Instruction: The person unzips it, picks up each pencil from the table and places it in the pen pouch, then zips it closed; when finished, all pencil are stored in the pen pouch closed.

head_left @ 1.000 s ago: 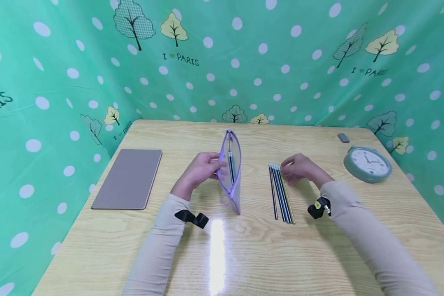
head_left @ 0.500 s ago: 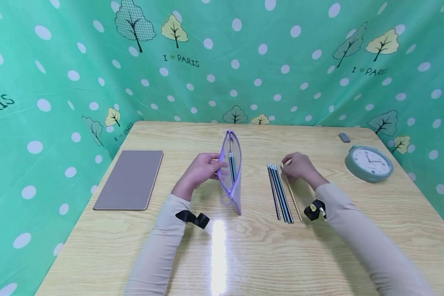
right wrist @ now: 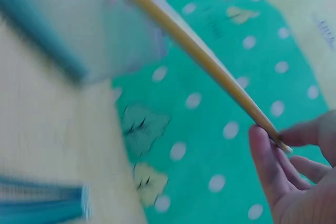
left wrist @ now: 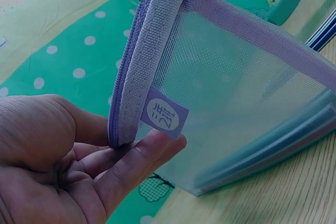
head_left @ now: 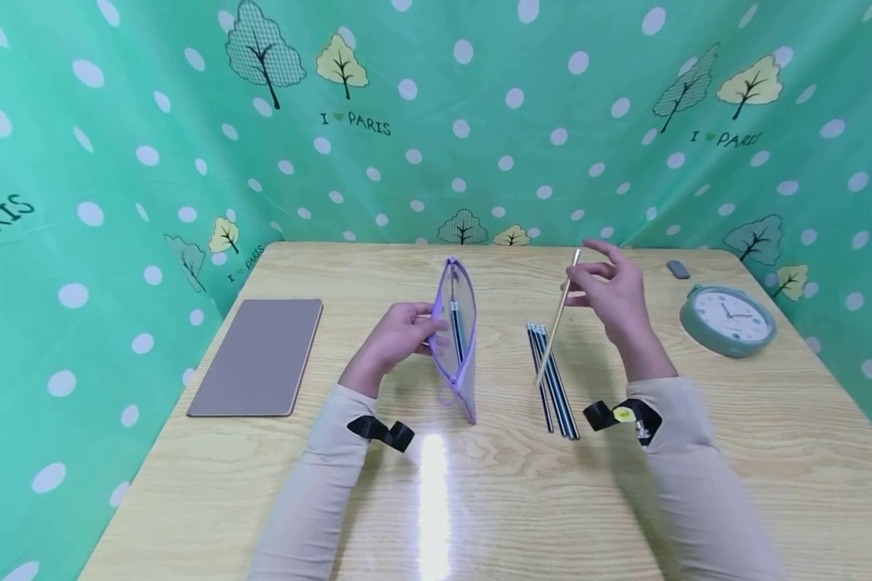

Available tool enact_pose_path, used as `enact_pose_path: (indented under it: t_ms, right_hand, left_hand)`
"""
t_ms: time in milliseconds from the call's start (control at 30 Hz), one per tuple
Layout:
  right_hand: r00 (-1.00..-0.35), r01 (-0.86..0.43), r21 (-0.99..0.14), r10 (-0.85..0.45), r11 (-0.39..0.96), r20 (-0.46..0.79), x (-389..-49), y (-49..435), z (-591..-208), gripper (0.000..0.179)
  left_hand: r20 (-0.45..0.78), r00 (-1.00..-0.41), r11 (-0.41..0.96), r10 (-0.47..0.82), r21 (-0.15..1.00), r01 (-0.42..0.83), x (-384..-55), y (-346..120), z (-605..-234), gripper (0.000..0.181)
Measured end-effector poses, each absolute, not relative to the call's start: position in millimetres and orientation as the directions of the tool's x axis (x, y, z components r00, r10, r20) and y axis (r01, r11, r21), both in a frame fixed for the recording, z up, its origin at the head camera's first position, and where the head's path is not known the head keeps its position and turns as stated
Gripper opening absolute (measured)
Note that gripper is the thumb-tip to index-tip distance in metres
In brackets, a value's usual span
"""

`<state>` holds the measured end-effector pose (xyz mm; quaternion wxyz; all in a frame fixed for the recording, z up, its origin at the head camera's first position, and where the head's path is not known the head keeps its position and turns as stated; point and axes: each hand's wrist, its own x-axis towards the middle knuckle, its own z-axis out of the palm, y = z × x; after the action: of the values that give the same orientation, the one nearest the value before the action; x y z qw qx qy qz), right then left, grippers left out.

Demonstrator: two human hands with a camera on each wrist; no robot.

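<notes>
A purple-edged mesh pencil case [head_left: 467, 379] stands on its side at the middle of the table, its zipper gaping. Dark pencils [head_left: 456, 323] show inside it. My left hand [head_left: 400, 335] pinches the case's left rim between thumb and fingers, near a small purple label [left wrist: 165, 113] in the left wrist view. Raised above the table, my right hand [head_left: 614, 294] pinches a gold-coloured pencil [head_left: 558, 319] near its upper end; the pencil slants down to the left. Under it several dark pencils [head_left: 563, 403] lie side by side on the table.
A grey notebook [head_left: 257, 359] lies at the left. On the right stand a round green clock [head_left: 727, 320] and, behind it, a small grey eraser-like block [head_left: 677, 269]. A green dotted curtain [head_left: 436, 121] hangs around the table [head_left: 552, 516].
My right hand pulled the gold pencil away from the row of dark pencils, then lifted it up off the table. The left hand keeps its hold on the pencil case.
</notes>
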<state>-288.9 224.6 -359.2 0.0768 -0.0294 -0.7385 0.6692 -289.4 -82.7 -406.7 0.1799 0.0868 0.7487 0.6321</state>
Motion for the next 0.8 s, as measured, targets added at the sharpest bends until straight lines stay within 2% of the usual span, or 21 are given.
enact_pose_path:
  t_ms: [100,200,533,800]
  right_hand:
    - [-0.949,-0.170,-0.979,0.286,-0.109,0.133,-281,208,-356,0.044]
    - [-0.906,-0.258,-0.943,0.392,-0.209,0.160,-275,195,-354,0.035]
    - [-0.796,-0.468,-0.843,0.540,-0.264,0.273,-271,170,-359,0.031]
    - [-0.800,-0.528,-0.825,0.446,-0.203,0.402,-268,140,-369,0.036]
  left_hand:
    - [-0.157,-0.919,0.175,0.363,0.980,-0.098,-289,-83,-408,0.038]
    - [-0.147,-0.920,0.175,0.363,0.981,-0.087,-288,-83,-407,0.039]
    - [-0.141,-0.913,0.170,0.383,0.982,-0.080,-290,-80,-407,0.042]
    - [-0.146,-0.917,0.183,0.372,0.980,-0.082,-290,-82,-407,0.041]
